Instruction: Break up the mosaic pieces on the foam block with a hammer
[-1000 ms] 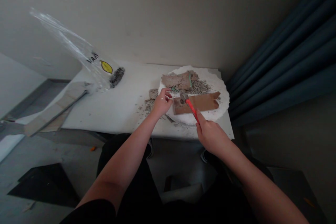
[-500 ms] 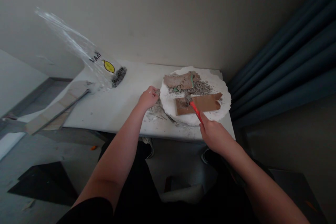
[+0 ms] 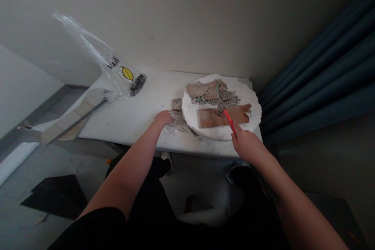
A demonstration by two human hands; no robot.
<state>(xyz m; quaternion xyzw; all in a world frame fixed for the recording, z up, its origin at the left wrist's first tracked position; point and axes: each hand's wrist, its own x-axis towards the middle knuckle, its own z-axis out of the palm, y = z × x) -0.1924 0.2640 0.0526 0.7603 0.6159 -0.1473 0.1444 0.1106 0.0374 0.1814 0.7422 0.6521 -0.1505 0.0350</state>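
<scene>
My right hand is wrapped round the red handle of a hammer. The hammer's head rests on or just above a flat brown cardboard-like strip, which lies across a round white slab with a ragged rim. Behind the strip, a cracked brown sheet and a heap of grey crumbs are on the slab. Left of the slab, my left hand is closed low over the table beside grey debris; its fingertips are hidden. A greyish lump sits just beyond it.
A clear plastic bag with dark bits at its bottom stands at the white table's back left. Long flat boards jut over the left edge. A dark curtain hangs at right; black sheets lie on the floor.
My right hand has shifted the hammer rightward along the brown strip. My left hand has drawn back from the slab's edge toward me, exposing the greyish lump. The view has turned slightly left.
</scene>
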